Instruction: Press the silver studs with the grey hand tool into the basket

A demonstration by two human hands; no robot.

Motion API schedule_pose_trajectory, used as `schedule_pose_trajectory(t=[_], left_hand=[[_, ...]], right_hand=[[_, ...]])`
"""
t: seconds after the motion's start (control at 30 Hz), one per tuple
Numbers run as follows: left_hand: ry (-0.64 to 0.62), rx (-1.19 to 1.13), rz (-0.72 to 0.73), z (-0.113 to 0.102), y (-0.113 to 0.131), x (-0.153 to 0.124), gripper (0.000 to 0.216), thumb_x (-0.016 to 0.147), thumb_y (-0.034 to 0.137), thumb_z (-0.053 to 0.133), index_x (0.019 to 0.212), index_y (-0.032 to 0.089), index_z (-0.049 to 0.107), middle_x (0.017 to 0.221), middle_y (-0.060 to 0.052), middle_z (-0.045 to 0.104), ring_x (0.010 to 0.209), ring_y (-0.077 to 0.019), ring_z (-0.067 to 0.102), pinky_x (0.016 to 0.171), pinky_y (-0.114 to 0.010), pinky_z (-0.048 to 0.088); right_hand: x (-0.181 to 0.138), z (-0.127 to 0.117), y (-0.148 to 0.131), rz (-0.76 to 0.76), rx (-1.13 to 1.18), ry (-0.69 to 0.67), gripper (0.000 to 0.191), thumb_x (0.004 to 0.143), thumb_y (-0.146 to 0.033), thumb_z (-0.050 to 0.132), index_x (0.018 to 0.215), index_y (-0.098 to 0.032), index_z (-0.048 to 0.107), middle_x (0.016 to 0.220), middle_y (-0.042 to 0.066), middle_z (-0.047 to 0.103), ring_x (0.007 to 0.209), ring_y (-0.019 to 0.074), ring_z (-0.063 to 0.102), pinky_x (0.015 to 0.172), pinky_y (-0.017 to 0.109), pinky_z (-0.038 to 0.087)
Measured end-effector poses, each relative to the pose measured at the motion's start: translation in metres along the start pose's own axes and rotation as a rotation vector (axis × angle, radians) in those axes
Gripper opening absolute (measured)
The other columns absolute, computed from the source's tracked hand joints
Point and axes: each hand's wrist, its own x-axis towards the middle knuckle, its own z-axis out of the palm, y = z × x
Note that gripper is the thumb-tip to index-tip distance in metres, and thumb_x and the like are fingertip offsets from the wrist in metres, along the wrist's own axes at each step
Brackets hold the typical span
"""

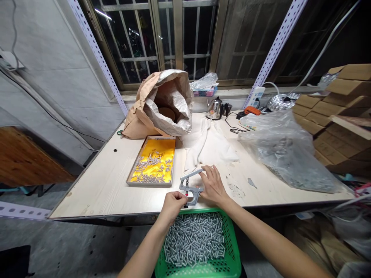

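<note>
A pair of grey hand press pliers (pixel 194 197) with a spring stands at the table's front edge, its upper handle raised. Around its handles my right hand (pixel 213 184) is closed, thumb and fingers on the upper lever and the body. My left hand (pixel 176 202) is pinched at the jaw side of the pliers, beside a small red part; whatever is between its fingertips is too small to make out. Just below both hands sits a green plastic basket (pixel 234 247) full of small silvery metal cylinders (pixel 195 239).
Left of the pliers lies a shallow box (pixel 129 183) lined with yellow cloth, holding many small metal pieces. Behind it slumps an open paper sack (pixel 142 116). White cloth (pixel 217 146), a kettle (pixel 214 109), a clear plastic bag (pixel 278 150) and stacked cartons (pixel 339 143) stand farther back and right.
</note>
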Motion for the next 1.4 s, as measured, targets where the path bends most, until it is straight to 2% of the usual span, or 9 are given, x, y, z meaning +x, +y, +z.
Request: schedule_pose_trajectory(t=[0.13, 0.33, 0.43, 0.53, 0.7, 0.87, 0.97, 1.07, 1.4], left_hand=[[0.142, 0.088, 0.190, -0.011, 0.009, -0.015, 0.009, 0.056, 0.017, 0.059, 0.048, 0.017, 0.057, 0.052, 0.002, 0.053, 0.053, -0.0117, 0.045, 0.054, -0.022, 0.033], [-0.386, 0.463, 0.228, -0.050, 0.041, -0.032, 0.006, 0.064, 0.022, 0.063, 0.065, 0.019, 0.068, 0.069, -0.003, 0.065, 0.065, -0.0173, 0.055, 0.060, -0.024, 0.037], [-0.014, 0.604, 0.304, -0.067, 0.047, 0.009, 0.010, 0.070, 0.024, 0.061, 0.071, 0.018, 0.069, 0.079, -0.008, 0.068, 0.078, -0.0225, 0.059, 0.071, -0.028, 0.040], [0.353, 0.894, 0.163, -0.083, 0.046, 0.063, 0.006, 0.068, 0.018, 0.061, 0.063, 0.017, 0.064, 0.081, -0.013, 0.068, 0.090, -0.0282, 0.059, 0.074, -0.031, 0.040], [0.386, 0.936, 0.066, -0.096, 0.045, 0.102, 0.012, 0.060, 0.013, 0.067, 0.054, 0.017, 0.057, 0.070, -0.016, 0.066, 0.087, -0.0337, 0.061, 0.068, -0.033, 0.040], [0.331, 0.599, 0.232, -0.071, 0.038, 0.070, 0.009, 0.074, 0.024, 0.057, 0.077, 0.016, 0.059, 0.076, -0.008, 0.066, 0.077, -0.0220, 0.062, 0.067, -0.029, 0.043], [0.113, 0.025, 0.214, -0.040, 0.021, 0.042, 0.038, 0.064, 0.030, 0.069, 0.096, 0.013, 0.055, 0.066, -0.002, 0.065, 0.063, -0.0162, 0.061, 0.062, -0.026, 0.044], [0.040, -0.211, 0.123, -0.014, 0.001, 0.023, 0.063, 0.056, 0.033, 0.077, 0.108, 0.011, 0.048, 0.067, -0.003, 0.067, 0.063, -0.0166, 0.062, 0.062, -0.026, 0.045], [-0.045, 0.033, 0.150, -0.007, -0.010, 0.021, 0.066, 0.064, 0.023, 0.071, 0.120, 0.008, 0.038, 0.066, -0.002, 0.068, 0.064, -0.0166, 0.063, 0.070, -0.028, 0.044]], right_hand=[[-0.002, -0.004, -0.002, 0.021, -0.017, 0.043, 0.051, 0.070, -0.029, 0.054, 0.117, -0.010, 0.049, 0.134, 0.018, 0.039, 0.130, 0.0316, 0.024, 0.110, 0.056, 0.004], [-0.007, -0.012, 0.002, -0.009, -0.019, 0.047, 0.049, 0.070, -0.027, 0.053, 0.115, -0.011, 0.051, 0.134, 0.017, 0.040, 0.132, 0.0305, 0.022, 0.110, 0.057, 0.002], [-0.007, -0.011, 0.002, -0.003, -0.019, 0.061, 0.049, 0.070, -0.028, 0.055, 0.115, -0.012, 0.051, 0.133, 0.016, 0.041, 0.131, 0.0308, 0.024, 0.110, 0.058, 0.003], [-0.006, -0.009, 0.000, 0.002, -0.024, 0.076, 0.049, 0.070, -0.030, 0.056, 0.115, -0.012, 0.051, 0.132, 0.016, 0.042, 0.130, 0.0309, 0.026, 0.110, 0.058, 0.004], [-0.006, -0.009, 0.001, 0.026, -0.048, 0.088, 0.048, 0.071, -0.032, 0.057, 0.114, -0.012, 0.052, 0.131, 0.016, 0.043, 0.130, 0.0309, 0.026, 0.110, 0.058, 0.004], [-0.006, -0.009, 0.004, 0.101, -0.071, 0.069, 0.055, 0.068, -0.033, 0.060, 0.117, -0.011, 0.049, 0.134, 0.018, 0.040, 0.132, 0.0323, 0.023, 0.109, 0.059, 0.001], [-0.004, -0.008, 0.004, 0.129, -0.084, 0.048, 0.058, 0.067, -0.033, 0.060, 0.118, -0.010, 0.047, 0.139, 0.019, 0.034, 0.134, 0.0333, 0.018, 0.107, 0.061, -0.002], [-0.002, -0.006, 0.001, 0.135, -0.087, 0.033, 0.061, 0.067, -0.033, 0.059, 0.121, -0.009, 0.045, 0.143, 0.019, 0.028, 0.135, 0.0341, 0.013, 0.105, 0.063, -0.004], [-0.006, -0.002, -0.005, 0.144, -0.069, -0.017, 0.063, 0.068, -0.032, 0.056, 0.124, -0.008, 0.042, 0.148, 0.018, 0.018, 0.137, 0.0324, 0.005, 0.104, 0.063, -0.009]])
